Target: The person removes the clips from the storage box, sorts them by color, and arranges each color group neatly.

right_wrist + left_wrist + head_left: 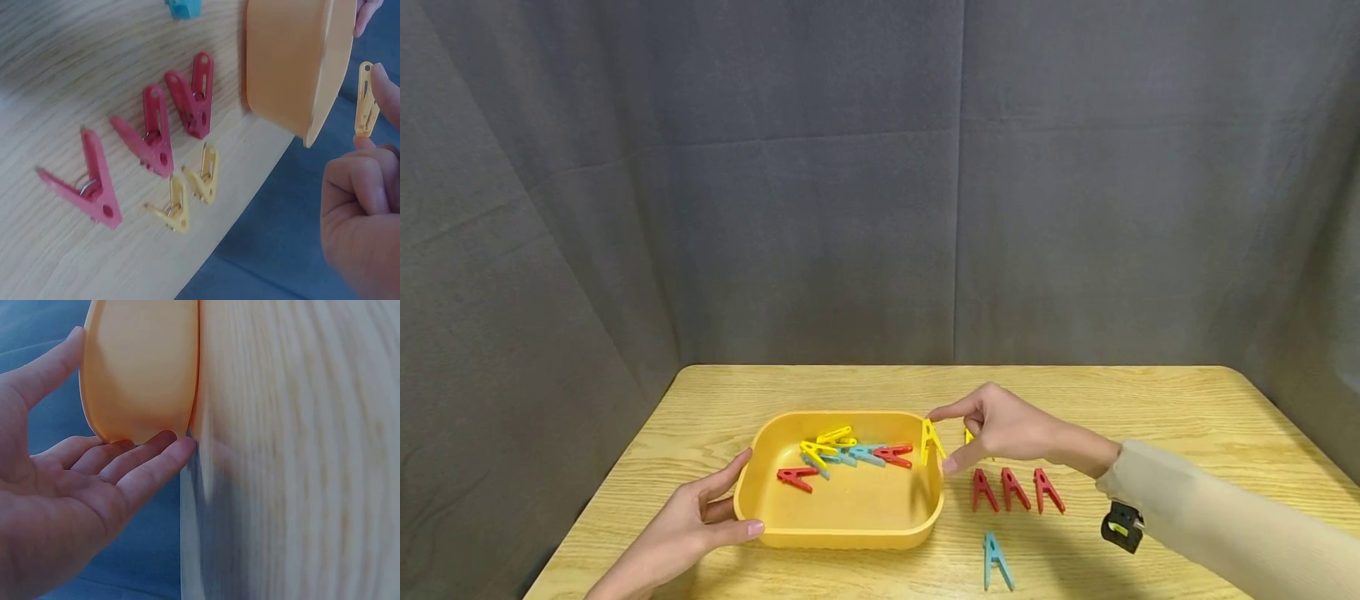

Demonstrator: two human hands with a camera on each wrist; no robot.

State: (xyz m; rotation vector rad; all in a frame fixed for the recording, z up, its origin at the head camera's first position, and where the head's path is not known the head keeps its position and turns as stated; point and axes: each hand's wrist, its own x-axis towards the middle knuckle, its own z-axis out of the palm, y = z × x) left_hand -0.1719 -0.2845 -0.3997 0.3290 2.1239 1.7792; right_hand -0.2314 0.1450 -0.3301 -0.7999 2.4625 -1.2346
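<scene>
Yellow clothespin (pixel 928 432) at right edge of tub (pixel 838 540)
Your right hand (pixel 1006 427) has it pinched, left hand (pixel 688 517) is spread against the tub's left end; hold that steady and don't snag the rim.

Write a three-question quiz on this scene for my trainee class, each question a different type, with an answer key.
1. Multiple choice: what colour is the peg pinched by the right hand?
A red
B yellow
C blue

2. True or false: the left hand touches the tray.

3. Count: how many red pegs lie on the table outside the tray?

Key: 1. B, yellow. 2. True. 3. Three.
</scene>
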